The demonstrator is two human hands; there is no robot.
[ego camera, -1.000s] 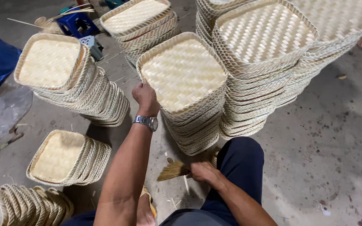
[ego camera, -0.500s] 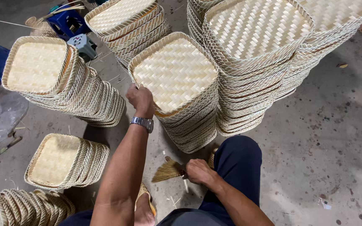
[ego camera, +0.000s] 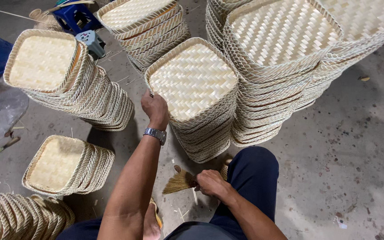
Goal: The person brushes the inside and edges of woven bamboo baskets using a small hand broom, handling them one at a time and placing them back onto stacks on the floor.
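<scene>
- Left hand (ego camera: 155,108): fingers curled on the rim of the middle stack of woven bamboo trays (ego camera: 192,80).
- Right hand (ego camera: 210,183): fingers closed around a small straw brush (ego camera: 179,182) (low, near the concrete floor (ego camera: 356,155)).
- Taller tray stacks (ego camera: 281,40) crowd just beside.

Far left stack: we note nested woven baskets (ego camera: 45,66), leaning
Upper right: we see taller basket stacks (ego camera: 285,49)
Lower left: we record a short basket stack (ego camera: 63,164)
Top left: blue stool (ego camera: 74,15), grey tool (ego camera: 92,42)
Ground: we find stained concrete floor (ego camera: 356,155)
</scene>
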